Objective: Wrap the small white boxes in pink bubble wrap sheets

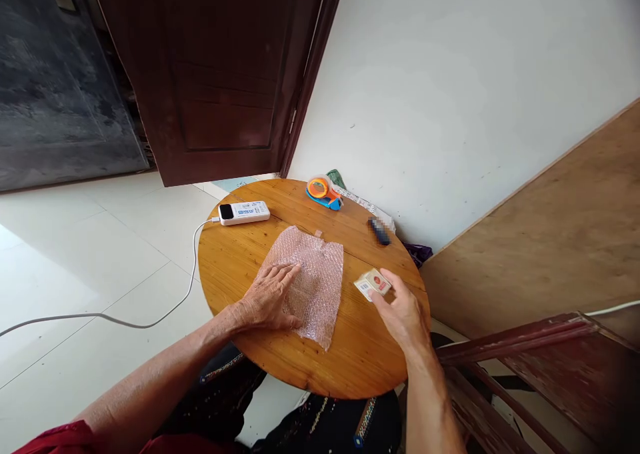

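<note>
A sheet of pinkish bubble wrap [323,274] lies flat on the round wooden table [360,357], with a small tab of tape at its far edge. My left hand [273,297] rests on the wrap's left part, fingers spread and pressing down. To the right of the wrap, my right hand [403,311] grips a small box [375,282] between thumb and fingers. The box is pale, with a red mark and a barcode-like label, and is tilted just above the tabletop. Its print is too small to read.
An orange and blue tape dispenser [324,193] stands at the table's far edge. A white power bank [244,213] with a grey cable [165,324] lies at the left. A dark blurred object [379,231] sits at the far right. A white wall [450,94] rises behind.
</note>
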Demonstrator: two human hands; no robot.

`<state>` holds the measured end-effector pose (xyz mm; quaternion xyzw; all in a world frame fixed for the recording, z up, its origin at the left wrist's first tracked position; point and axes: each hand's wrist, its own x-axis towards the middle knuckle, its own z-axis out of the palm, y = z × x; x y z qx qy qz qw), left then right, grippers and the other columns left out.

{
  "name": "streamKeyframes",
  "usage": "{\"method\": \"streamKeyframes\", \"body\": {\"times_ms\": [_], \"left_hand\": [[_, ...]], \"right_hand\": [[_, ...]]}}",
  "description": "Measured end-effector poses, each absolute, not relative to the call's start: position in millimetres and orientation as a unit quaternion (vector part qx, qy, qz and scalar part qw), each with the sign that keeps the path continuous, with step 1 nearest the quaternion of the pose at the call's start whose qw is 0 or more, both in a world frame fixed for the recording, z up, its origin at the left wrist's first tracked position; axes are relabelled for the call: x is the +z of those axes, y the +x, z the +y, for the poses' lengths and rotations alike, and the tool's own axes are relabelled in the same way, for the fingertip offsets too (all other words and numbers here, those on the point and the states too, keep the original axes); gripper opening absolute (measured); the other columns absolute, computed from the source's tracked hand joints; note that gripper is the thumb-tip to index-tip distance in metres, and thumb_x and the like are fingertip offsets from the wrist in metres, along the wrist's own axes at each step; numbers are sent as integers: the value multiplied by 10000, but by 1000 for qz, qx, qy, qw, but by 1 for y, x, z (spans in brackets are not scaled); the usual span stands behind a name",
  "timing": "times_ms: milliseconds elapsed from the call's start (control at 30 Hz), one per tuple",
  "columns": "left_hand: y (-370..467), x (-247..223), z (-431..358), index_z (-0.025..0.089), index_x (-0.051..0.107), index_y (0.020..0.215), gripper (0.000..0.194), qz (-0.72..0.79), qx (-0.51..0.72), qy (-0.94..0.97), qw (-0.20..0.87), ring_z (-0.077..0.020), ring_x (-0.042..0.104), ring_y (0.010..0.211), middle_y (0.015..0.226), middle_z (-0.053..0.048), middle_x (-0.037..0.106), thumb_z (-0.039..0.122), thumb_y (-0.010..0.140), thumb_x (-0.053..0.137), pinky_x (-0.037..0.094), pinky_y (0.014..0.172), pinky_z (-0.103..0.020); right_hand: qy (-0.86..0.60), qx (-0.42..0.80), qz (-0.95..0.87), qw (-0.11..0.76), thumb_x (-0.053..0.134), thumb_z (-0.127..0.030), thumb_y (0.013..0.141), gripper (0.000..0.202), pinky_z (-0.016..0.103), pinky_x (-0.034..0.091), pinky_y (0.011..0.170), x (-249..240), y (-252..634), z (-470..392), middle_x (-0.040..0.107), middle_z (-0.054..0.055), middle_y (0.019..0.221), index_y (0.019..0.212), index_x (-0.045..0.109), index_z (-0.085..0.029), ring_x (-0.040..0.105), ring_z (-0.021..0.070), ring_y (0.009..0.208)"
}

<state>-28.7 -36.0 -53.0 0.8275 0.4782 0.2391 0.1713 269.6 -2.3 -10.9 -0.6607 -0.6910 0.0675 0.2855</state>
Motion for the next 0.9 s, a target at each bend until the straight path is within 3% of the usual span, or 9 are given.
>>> {"method": "streamKeyframes", "body": {"times_ms": [133, 267, 467, 567, 767, 900], "left_hand": [[-28, -51, -36, 131, 311, 1491, 1091, 481, 236, 827, 171, -359, 347, 1409, 1504, -202, 412, 580, 609, 770, 237, 1182, -517], [-29, -50, -37, 150, 356, 1473, 1023, 473, 213, 839, 167, -363, 335, 1413, 1511, -189, 407, 580, 639, 765, 229, 1189, -526], [-35, -29, -30, 178, 471, 1404, 806, 447, 175, 868, 126, -396, 337, 1401, 1506, -189, 405, 653, 775, 636, 283, 1141, -576], [-40, -11, -18, 183, 503, 1375, 648, 430, 149, 884, 106, -375, 390, 1367, 1459, -175, 464, 563, 858, 590, 321, 1116, -551], [-48, -8, 5, 250, 569, 1274, 498, 452, 134, 877, 97, -328, 497, 1230, 1318, -101, 570, 408, 811, 664, 411, 1017, -493], [-41, -19, 10, 222, 584, 1242, 541, 474, 117, 867, 98, -336, 509, 1187, 1287, -114, 582, 416, 752, 708, 419, 996, -498]], "right_hand": [[-694, 52, -676, 241, 541, -321, 754, 519, 481, 467, 974, -22, 300, -3, 642, 152, 1242, 1246, 596, -167, 611, 313, 1124], [-638, -37, -697, 325, 541, -378, 805, 430, 489, 401, 1065, -13, 274, -10, 572, 157, 1330, 1178, 632, -183, 528, 319, 1238], [-502, 51, -795, 335, 472, -287, 900, 267, 430, 452, 1041, -3, 210, 4, 645, 114, 1216, 1068, 663, -208, 587, 254, 1166], [-481, 68, -819, 307, 437, -194, 888, 291, 422, 463, 1032, -12, 188, 23, 659, 118, 1193, 1081, 655, -184, 599, 250, 1147], [-481, 74, -839, 243, 463, -168, 882, 315, 439, 473, 1029, -42, 181, 41, 638, 135, 1251, 1152, 625, -160, 592, 264, 1174], [-502, 37, -831, 238, 398, -149, 906, 351, 479, 469, 1024, -55, 199, 45, 630, 166, 1274, 1183, 613, -134, 588, 285, 1191]]}}
